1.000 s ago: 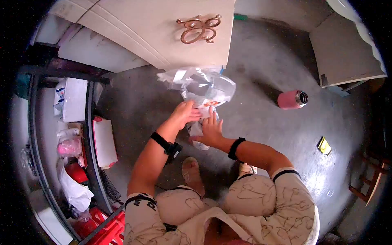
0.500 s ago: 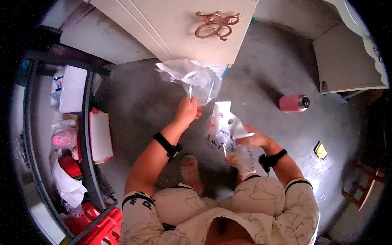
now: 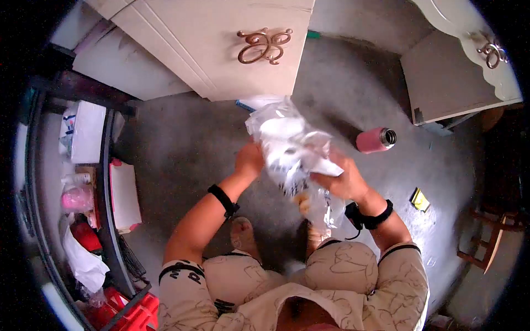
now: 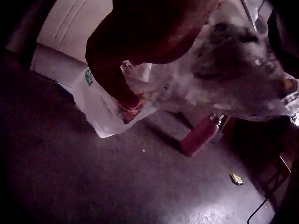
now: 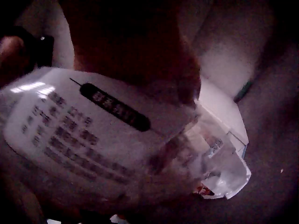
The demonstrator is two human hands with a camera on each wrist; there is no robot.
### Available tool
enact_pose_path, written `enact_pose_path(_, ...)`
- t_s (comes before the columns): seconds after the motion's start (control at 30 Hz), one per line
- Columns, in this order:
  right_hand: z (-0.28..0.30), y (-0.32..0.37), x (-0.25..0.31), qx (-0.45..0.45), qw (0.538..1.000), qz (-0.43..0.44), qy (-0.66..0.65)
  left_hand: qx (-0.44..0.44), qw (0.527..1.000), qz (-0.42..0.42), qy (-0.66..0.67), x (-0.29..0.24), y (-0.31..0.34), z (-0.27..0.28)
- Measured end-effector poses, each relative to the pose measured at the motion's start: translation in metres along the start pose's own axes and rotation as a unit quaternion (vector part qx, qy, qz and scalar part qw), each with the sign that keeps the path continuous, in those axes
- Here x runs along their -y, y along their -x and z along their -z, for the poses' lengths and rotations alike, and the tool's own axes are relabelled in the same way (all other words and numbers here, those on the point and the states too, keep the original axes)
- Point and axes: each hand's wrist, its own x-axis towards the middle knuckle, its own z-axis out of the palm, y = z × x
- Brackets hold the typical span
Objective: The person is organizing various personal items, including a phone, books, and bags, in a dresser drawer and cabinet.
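Note:
In the head view a clear plastic bag (image 3: 276,118) and a white printed bag (image 3: 287,165) overlap in front of the body. My left hand (image 3: 249,161) grips the clear bag's near left edge. My right hand (image 3: 345,179) pinches the printed bag at its right side, its lower part hanging toward the knees. Dark lettering covers the printed bag (image 5: 84,135) in the right wrist view, where the right hand (image 5: 135,51) is dim above it. The left wrist view has the left hand (image 4: 149,32) over crumpled plastic, its fingertips at a white piece with a green mark.
A pink bottle (image 3: 375,140) and a yellow packet (image 3: 420,200) are on the grey floor to the right. A cream cabinet (image 3: 221,49) stands ahead, another at the upper right. Along the left runs a dark-framed shelf (image 3: 110,220) with boxes and bags, red plastic below.
The right hand first moved right with the printed bag, away from the clear bag; now the two bags are together again. The head view has shifted slightly.

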Motion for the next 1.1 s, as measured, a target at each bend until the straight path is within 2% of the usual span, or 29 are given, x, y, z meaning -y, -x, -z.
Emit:
enact_pose_path(0.03,0.002,0.0,0.005,-0.061,0.993,-0.05,0.083,-0.036,0.997,0.067,0.006,-0.06,0.019,0.038)
enact_pose_path(0.07,0.004,0.0,0.007,-0.121,0.974,-0.099,0.166,0.006,0.996,0.086,0.033,-0.053,0.017,0.032)
enact_pose_path(0.1,0.003,-0.001,0.003,-0.147,0.951,-0.071,0.264,0.02,0.996,0.088,-0.01,-0.06,0.018,0.033)
enact_pose_path(0.13,0.002,-0.001,0.002,-0.146,0.95,-0.071,0.266,0.033,0.994,0.089,-0.053,-0.068,0.018,0.033)
enact_pose_path(0.17,-0.001,-0.002,0.004,-0.118,0.93,-0.074,0.34,0.033,0.994,0.088,-0.052,-0.064,0.017,0.027)
enact_pose_path(0.23,-0.007,-0.009,0.009,-0.032,0.88,-0.059,0.47,0.077,0.975,-0.017,-0.207,-0.065,0.019,0.02)
enact_pose_path(0.27,-0.012,-0.012,0.01,-0.033,0.88,-0.059,0.471,0.076,0.975,-0.019,-0.207,-0.064,0.022,0.018)
enact_pose_path(0.33,-0.021,-0.016,0.012,0.003,0.859,0.057,0.509,0.06,0.997,-0.019,-0.045,-0.094,0.032,0.044)
enact_pose_path(0.37,-0.021,-0.017,0.016,0.022,0.863,0.093,0.496,0.087,0.994,-0.037,-0.06,-0.089,0.03,0.043)
enact_pose_path(0.4,-0.021,-0.018,0.021,0.022,0.863,0.093,0.497,0.087,0.994,-0.037,-0.06,-0.086,0.03,0.045)
enact_pose_path(0.43,-0.021,-0.018,0.026,0.008,0.855,0.149,0.496,0.11,0.989,-0.072,0.059,-0.084,0.032,0.047)
enact_pose_path(0.47,-0.021,-0.018,0.03,-0.005,0.845,0.204,0.494,0.132,0.969,-0.107,0.178,-0.081,0.033,0.048)
enact_pose_path(0.5,-0.02,-0.017,0.033,-0.013,0.841,0.22,0.494,0.151,0.934,-0.14,0.294,-0.08,0.033,0.049)
enact_pose_path(0.53,-0.018,-0.014,0.04,-0.012,0.841,0.22,0.494,0.183,0.898,-0.137,0.375,-0.078,0.034,0.051)
enact_pose_path(0.6,-0.01,-0.007,0.056,0.041,0.898,0.211,0.385,0.249,0.809,-0.109,0.521,-0.075,0.034,0.051)
enact_pose_path(0.67,-0.008,-0.008,0.063,0.102,0.96,0.219,0.144,0.287,0.74,-0.073,0.605,-0.07,0.034,0.052)
enact_pose_path(0.73,-0.014,-0.016,0.062,0.128,0.956,0.257,-0.057,0.315,0.679,-0.038,0.662,-0.063,0.031,0.049)
enact_pose_path(0.77,-0.02,-0.021,0.062,0.127,0.956,0.257,-0.056,0.328,0.653,-0.022,0.683,-0.059,0.03,0.047)
enact_pose_path(0.83,-0.033,-0.03,0.059,0.125,0.939,0.285,-0.149,0.349,0.608,0.005,0.713,-0.057,0.028,0.044)
enact_pose_path(0.87,-0.032,-0.032,0.057,0.122,0.939,0.284,-0.148,0.356,0.591,0.015,0.723,-0.055,0.027,0.044)
enact_pose_path(0.93,-0.029,-0.038,0.052,0.126,0.965,0.23,-0.011,0.372,0.563,0.035,0.737,-0.053,0.027,0.042)
enact_pose_path(0.97,-0.034,-0.037,0.04,0.085,0.979,0.186,-0.011,0.377,0.551,0.044,0.743,-0.052,0.028,0.041)
enact_pose_path(1.0,-0.027,-0.039,0.038,0.055,0.979,0.191,0.04,0.38,0.539,0.051,0.75,-0.051,0.03,0.04)
enact_pose_path(1.07,-0.013,-0.035,0.034,0.066,0.978,0.151,0.126,0.384,0.521,0.067,0.76,-0.049,0.029,0.036)
enact_pose_path(1.1,-0.008,-0.033,0.035,0.068,0.978,0.152,0.127,0.385,0.512,0.076,0.764,-0.048,0.03,0.035)
